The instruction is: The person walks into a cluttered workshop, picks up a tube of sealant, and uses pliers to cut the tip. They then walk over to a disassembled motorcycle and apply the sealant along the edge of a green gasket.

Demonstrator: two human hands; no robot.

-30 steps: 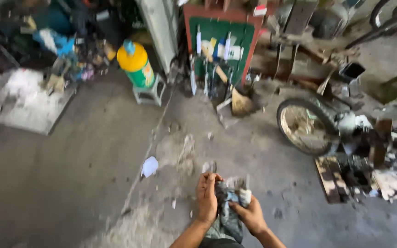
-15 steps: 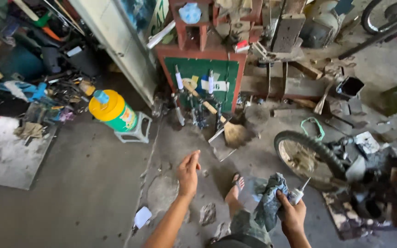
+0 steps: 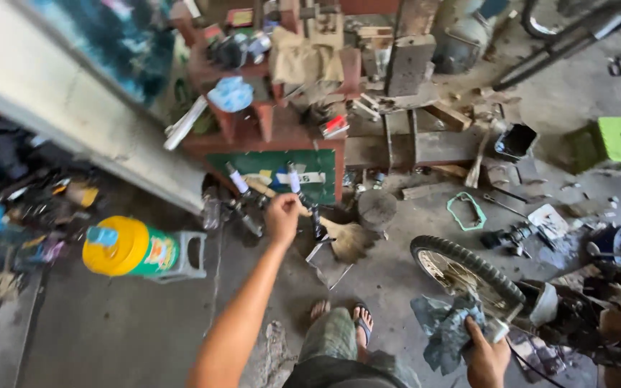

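Note:
My left hand (image 3: 282, 217) is stretched far forward and closed on something in the row of tools and bottles (image 3: 264, 188) that stand against the green front of a red workbench (image 3: 282, 144); what it grips is hidden by the fingers. My right hand (image 3: 486, 353) stays low at the right, holding a crumpled grey rag (image 3: 445, 330) together with a small white part (image 3: 499, 329). Just beyond that hand is a spoked motorcycle wheel (image 3: 465, 276). My sandalled feet (image 3: 343, 320) show below.
A yellow and green canister (image 3: 132, 249) lies on a small grey stool at the left. A hand broom (image 3: 346, 241) and a round stump (image 3: 376, 208) sit by the bench. A green stool (image 3: 616, 140), a green gasket (image 3: 466, 212), and scattered parts cover the right floor.
I have stepped toward the workbench. My left hand has let go of the rag and reached forward into the tools. My right hand still carries the rag, now lower right.

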